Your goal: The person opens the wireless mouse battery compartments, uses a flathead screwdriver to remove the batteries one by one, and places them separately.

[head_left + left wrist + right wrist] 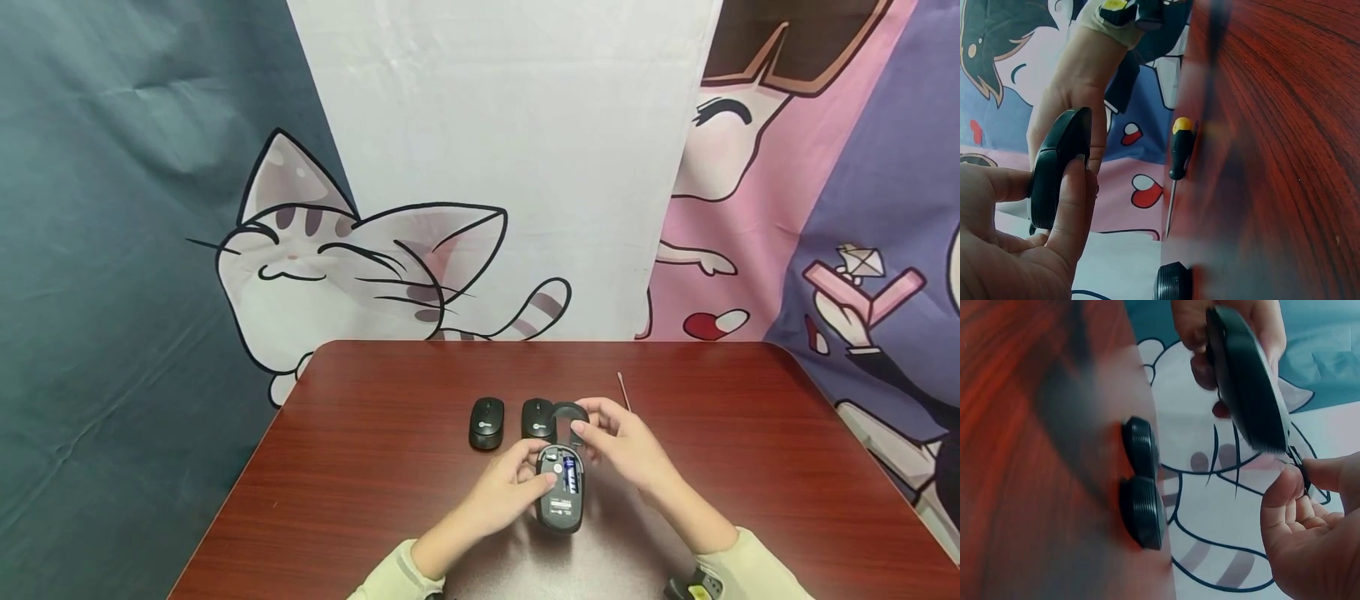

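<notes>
My left hand (504,493) holds a black computer mouse (561,510) with its underside turned up. Its battery bay is uncovered, and a blue battery (572,475) lies inside, beside a pale label. Just beyond the mouse's far end, my right hand (628,443) pinches a thin, dark arched cover (568,410) between thumb and fingers. In the left wrist view the mouse (1054,169) appears edge-on between thumb and fingers. From the right wrist, the cover (1300,470) shows as a narrow dark strip close to the mouse's end.
Two more black mice stand on the red-brown table (360,467), one mouse (487,423) on the left, the other mouse (536,419) partly behind the cover. A screwdriver (1182,147) with a yellow-and-black handle lies right of them, mostly hidden by my right hand in the head view.
</notes>
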The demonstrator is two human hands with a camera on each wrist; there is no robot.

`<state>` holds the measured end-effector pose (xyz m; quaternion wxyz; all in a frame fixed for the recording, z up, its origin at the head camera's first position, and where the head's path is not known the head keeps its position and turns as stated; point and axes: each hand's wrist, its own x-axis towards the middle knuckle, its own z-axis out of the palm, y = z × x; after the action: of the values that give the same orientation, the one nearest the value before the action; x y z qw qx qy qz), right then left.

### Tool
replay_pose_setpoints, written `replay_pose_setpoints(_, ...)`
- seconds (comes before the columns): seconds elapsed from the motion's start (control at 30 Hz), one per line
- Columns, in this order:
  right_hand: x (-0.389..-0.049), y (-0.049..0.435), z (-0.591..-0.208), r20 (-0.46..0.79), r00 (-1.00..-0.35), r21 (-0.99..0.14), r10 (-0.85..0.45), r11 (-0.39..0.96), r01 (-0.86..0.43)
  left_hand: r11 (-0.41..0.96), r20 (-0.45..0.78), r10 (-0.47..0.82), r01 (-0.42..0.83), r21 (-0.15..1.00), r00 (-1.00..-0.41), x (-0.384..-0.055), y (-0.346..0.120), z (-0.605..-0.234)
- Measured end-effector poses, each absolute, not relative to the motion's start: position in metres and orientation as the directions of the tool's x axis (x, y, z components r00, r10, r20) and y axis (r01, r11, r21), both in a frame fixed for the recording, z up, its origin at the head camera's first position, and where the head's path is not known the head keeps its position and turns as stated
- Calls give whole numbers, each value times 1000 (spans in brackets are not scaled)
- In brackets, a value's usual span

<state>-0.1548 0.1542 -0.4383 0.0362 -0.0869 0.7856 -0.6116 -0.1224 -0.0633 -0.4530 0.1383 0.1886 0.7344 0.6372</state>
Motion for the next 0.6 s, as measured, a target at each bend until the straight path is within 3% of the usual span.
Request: replay_pose_setpoints(0.6,-208,172,-455,-60,-982,-917,-176,398,-15,125,18,435,80,989,-900,-120,-70,-458)
